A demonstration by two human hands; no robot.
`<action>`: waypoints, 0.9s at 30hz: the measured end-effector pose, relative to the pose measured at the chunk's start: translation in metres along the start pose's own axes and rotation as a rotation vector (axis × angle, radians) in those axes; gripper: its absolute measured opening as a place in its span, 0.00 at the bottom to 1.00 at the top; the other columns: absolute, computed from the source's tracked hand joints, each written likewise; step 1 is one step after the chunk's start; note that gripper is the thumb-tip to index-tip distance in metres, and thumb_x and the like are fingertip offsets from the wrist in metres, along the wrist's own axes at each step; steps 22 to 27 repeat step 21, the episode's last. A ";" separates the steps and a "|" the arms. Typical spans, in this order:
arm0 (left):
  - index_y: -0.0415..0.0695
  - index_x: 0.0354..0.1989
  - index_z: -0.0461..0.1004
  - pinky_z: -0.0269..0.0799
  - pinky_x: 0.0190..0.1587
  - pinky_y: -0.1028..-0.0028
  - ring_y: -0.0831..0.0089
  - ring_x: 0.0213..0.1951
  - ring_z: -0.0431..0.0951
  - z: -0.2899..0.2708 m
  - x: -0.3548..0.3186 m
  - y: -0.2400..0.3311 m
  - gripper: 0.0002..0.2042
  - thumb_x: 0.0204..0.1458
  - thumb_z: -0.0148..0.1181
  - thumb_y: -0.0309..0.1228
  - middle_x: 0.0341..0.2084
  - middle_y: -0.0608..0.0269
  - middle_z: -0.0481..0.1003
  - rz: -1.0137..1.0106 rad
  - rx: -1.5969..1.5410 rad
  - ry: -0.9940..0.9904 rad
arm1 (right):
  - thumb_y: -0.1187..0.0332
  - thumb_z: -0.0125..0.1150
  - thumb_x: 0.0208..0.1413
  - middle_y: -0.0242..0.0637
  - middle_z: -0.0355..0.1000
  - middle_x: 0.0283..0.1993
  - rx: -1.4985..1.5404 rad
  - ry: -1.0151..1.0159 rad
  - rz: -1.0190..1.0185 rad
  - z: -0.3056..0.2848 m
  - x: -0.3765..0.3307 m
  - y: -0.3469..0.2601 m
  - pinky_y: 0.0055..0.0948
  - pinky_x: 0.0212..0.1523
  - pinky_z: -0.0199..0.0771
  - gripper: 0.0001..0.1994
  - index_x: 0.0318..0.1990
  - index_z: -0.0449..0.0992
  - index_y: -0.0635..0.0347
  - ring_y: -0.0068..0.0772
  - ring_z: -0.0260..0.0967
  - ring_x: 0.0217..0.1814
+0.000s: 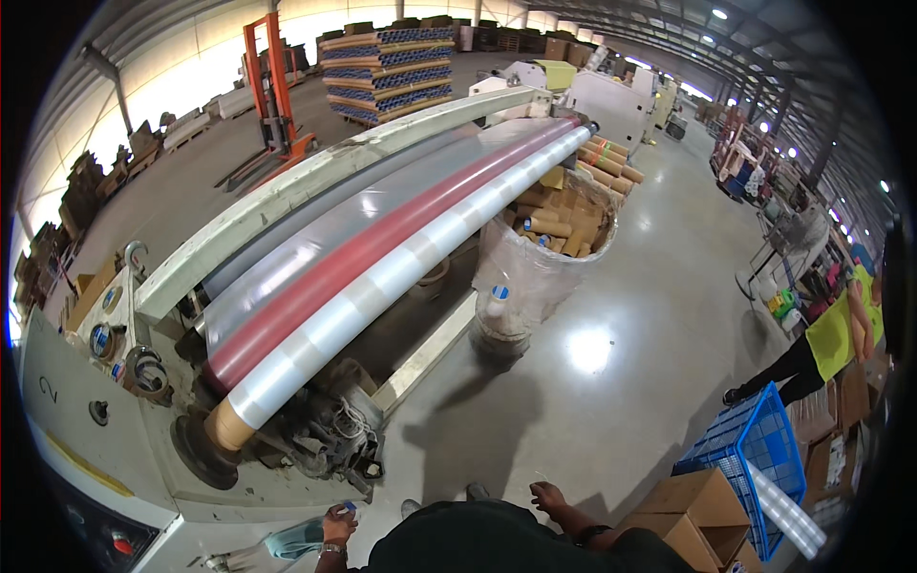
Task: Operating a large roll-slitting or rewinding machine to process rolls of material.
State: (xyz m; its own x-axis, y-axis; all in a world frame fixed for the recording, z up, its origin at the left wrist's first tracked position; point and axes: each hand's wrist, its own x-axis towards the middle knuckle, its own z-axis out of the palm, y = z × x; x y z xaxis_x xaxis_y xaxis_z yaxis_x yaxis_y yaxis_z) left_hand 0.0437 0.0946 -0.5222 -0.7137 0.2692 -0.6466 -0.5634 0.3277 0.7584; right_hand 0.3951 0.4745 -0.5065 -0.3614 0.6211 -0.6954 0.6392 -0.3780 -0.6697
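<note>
My left hand (339,524), with a watch on the wrist, is low beside the machine's near end. Its fingers are closed on a small blue object (350,507), too small to name. My right hand (547,496) hangs to the right over the floor, its fingers curled; a thin pale strand shows by them, and what they hold is not clear. Ahead, a long roll of clear film (349,323) on a brown cardboard core (227,427) lies along the machine, against a red roller (306,307). A greenish cloth (295,541) lies next to my left hand.
Several tape rolls (149,371) sit on the machine's near left end. A plastic-lined bin (535,272) of cardboard cores stands beside the machine. To the right are an open carton (690,511), a blue crate (746,451) and a person in a yellow vest (833,334).
</note>
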 end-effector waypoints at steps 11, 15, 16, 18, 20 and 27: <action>0.35 0.50 0.64 0.69 0.15 0.71 0.67 0.16 0.75 0.013 0.013 -0.022 0.23 0.45 0.60 0.28 0.20 0.54 0.74 -0.147 0.312 -0.068 | 0.53 0.49 0.54 0.44 0.68 0.43 0.063 -0.013 0.182 -0.001 -0.012 0.050 0.37 0.36 0.73 0.25 0.50 0.66 0.67 0.40 0.71 0.40; 0.36 0.50 0.63 0.69 0.15 0.71 0.67 0.16 0.76 -0.009 0.032 -0.042 0.23 0.45 0.60 0.27 0.20 0.55 0.74 -0.128 0.274 -0.053 | 0.53 0.49 0.55 0.45 0.68 0.44 0.031 -0.048 0.182 0.007 -0.010 0.054 0.38 0.36 0.73 0.25 0.50 0.65 0.67 0.41 0.71 0.41; 0.36 0.49 0.63 0.69 0.15 0.71 0.67 0.17 0.76 -0.012 0.036 -0.047 0.22 0.45 0.60 0.27 0.20 0.55 0.74 -0.146 0.201 -0.042 | 0.53 0.49 0.55 0.45 0.68 0.45 0.038 -0.061 0.186 0.008 -0.008 0.052 0.38 0.36 0.73 0.25 0.51 0.65 0.66 0.41 0.71 0.41; 0.35 0.49 0.63 0.69 0.15 0.72 0.67 0.17 0.76 -0.018 0.043 -0.057 0.22 0.44 0.60 0.27 0.19 0.54 0.74 -0.165 0.128 -0.035 | 0.53 0.49 0.55 0.45 0.68 0.45 0.047 -0.048 0.195 0.008 -0.004 0.048 0.38 0.37 0.73 0.25 0.52 0.65 0.66 0.41 0.71 0.42; 0.36 0.49 0.63 0.69 0.14 0.72 0.66 0.17 0.76 -0.037 0.053 -0.075 0.22 0.44 0.60 0.26 0.20 0.54 0.74 0.329 0.367 -0.292 | 0.52 0.50 0.54 0.46 0.68 0.48 0.054 -0.046 0.195 0.009 -0.001 0.036 0.38 0.38 0.73 0.27 0.54 0.63 0.64 0.42 0.71 0.43; 0.41 0.52 0.61 0.69 0.13 0.69 0.64 0.17 0.76 -0.048 0.061 -0.090 0.25 0.45 0.60 0.27 0.21 0.55 0.74 0.500 0.383 -0.364 | 0.51 0.50 0.54 0.47 0.67 0.49 0.048 -0.057 0.188 0.012 0.001 0.026 0.39 0.39 0.73 0.28 0.55 0.62 0.63 0.42 0.71 0.44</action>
